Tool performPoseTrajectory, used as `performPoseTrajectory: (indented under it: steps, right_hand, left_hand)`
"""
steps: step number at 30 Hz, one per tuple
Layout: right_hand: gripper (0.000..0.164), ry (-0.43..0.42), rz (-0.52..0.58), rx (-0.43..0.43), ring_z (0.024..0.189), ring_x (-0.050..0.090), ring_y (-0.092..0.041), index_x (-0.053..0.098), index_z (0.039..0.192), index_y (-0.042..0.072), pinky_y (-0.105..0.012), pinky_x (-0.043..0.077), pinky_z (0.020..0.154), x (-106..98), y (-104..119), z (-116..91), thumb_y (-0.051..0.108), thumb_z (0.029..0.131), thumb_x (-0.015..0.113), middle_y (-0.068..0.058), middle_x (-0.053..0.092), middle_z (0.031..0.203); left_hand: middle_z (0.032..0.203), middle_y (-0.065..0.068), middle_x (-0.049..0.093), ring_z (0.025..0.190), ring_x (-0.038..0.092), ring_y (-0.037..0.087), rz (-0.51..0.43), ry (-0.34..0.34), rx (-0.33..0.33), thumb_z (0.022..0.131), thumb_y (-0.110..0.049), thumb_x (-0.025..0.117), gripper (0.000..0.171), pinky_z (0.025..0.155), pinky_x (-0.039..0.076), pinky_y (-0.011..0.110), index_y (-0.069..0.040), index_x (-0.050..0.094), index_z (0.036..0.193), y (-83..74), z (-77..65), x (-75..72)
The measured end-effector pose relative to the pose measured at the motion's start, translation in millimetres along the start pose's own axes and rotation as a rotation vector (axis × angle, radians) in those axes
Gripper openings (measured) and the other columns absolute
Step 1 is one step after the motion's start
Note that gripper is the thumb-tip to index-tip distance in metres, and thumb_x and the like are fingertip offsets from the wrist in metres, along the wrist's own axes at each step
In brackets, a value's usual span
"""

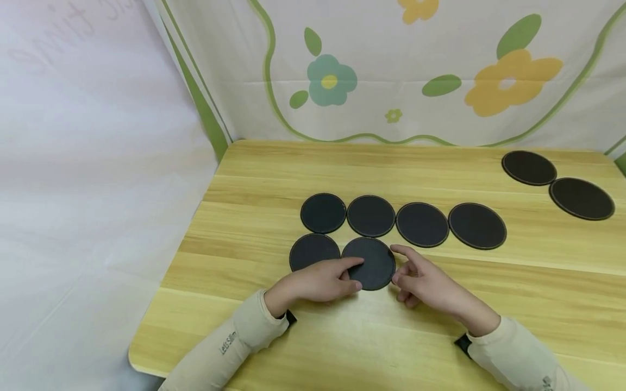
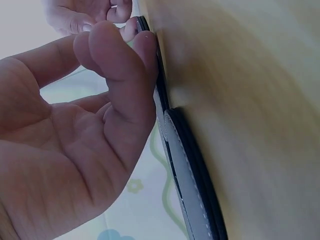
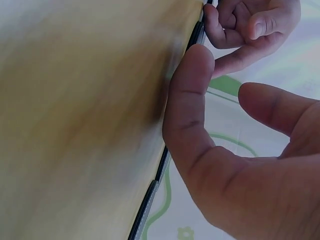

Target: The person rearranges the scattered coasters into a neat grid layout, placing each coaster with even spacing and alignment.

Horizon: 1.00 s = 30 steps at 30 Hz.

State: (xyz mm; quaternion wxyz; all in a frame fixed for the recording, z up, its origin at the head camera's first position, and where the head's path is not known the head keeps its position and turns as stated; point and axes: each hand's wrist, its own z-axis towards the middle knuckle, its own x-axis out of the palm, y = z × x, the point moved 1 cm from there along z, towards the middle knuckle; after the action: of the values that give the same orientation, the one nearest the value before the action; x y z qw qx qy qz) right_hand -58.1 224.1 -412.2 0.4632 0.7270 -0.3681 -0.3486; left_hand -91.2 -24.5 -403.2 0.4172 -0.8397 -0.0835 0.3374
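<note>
While the left hand (image 1: 318, 281) rests an extended forefinger on the near row's right black disc (image 1: 375, 265), the right hand (image 1: 429, 285), forefinger and thumb parted, meets its right edge. Wrist views expose disc thickness; only the head view shows the far-right discs (image 1: 530, 168).

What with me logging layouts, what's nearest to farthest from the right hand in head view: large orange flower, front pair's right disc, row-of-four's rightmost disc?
1. Front pair's right disc: just left of the right hand.
2. Row-of-four's rightmost disc: ahead, rightward.
3. Large orange flower: on the backdrop.
</note>
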Motion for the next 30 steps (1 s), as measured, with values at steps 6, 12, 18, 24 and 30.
performPoseTrajectory:
  steps: [6, 12, 18, 24, 30]
  right_hand:
    - [0.067, 0.0, 0.005, -0.004, 0.075, 0.063, -0.031, 0.018, 0.158, -0.001, -0.039, 0.057, 0.062, -1.1, 0.6, -1.9, 0.003, 0.101, 0.054, -0.019, 0.058, 0.096]
    - [0.065, -0.001, 0.012, -0.001, 0.076, 0.063, -0.031, 0.02, 0.157, -0.001, -0.039, 0.057, 0.063, -2.0, 1.2, -4.3, 0.003, 0.102, 0.054, -0.019, 0.058, 0.098]
    - [0.059, -0.007, -0.013, -0.025, 0.076, 0.063, -0.031, 0.029, 0.153, -0.005, -0.041, 0.058, 0.062, -2.7, 2.5, -6.6, 0.004, 0.101, 0.056, -0.019, 0.06, 0.099]
    - [0.055, 0.009, -0.025, -0.04, 0.077, 0.064, -0.031, 0.033, 0.15, -0.008, -0.04, 0.057, 0.062, -2.2, 3.6, -8.8, 0.005, 0.101, 0.056, -0.019, 0.06, 0.101]
    - [0.044, 0.057, -0.127, -0.122, 0.073, 0.065, -0.03, 0.046, 0.142, -0.007, -0.036, 0.056, 0.06, -1.4, 3.7, -11.5, 0.007, 0.102, 0.058, -0.016, 0.062, 0.099]
  left_hand:
    - [0.079, -0.004, 0.061, 0.06, 0.056, 0.01, 0.033, 0.0, 0.011, 0.102, -0.032, 0.063, 0.058, 0.057, 0.044, 0.024, -0.013, 0.044, 0.153, -2.7, 1.6, 0.2]
    - [0.08, -0.004, 0.062, 0.06, 0.055, 0.01, 0.048, 0.012, 0.021, 0.102, -0.033, 0.062, 0.057, 0.058, 0.044, 0.024, -0.013, 0.045, 0.153, -5.4, 2.5, -0.2]
    - [0.086, -0.01, 0.062, 0.071, 0.057, 0.005, 0.075, 0.075, 0.075, 0.103, -0.034, 0.06, 0.053, 0.067, 0.046, 0.023, -0.015, 0.048, 0.151, -10.5, 1.8, 2.7]
    - [0.091, -0.015, 0.063, 0.078, 0.058, 0.001, 0.115, 0.169, 0.106, 0.103, -0.037, 0.06, 0.051, 0.073, 0.047, 0.022, -0.018, 0.05, 0.15, -15.1, 1.1, 10.6]
    - [0.091, -0.016, 0.062, 0.079, 0.057, 0.0, 0.198, 0.212, 0.146, 0.104, -0.037, 0.058, 0.049, 0.074, 0.046, 0.021, -0.018, 0.051, 0.149, -21.5, 2.1, 10.8]
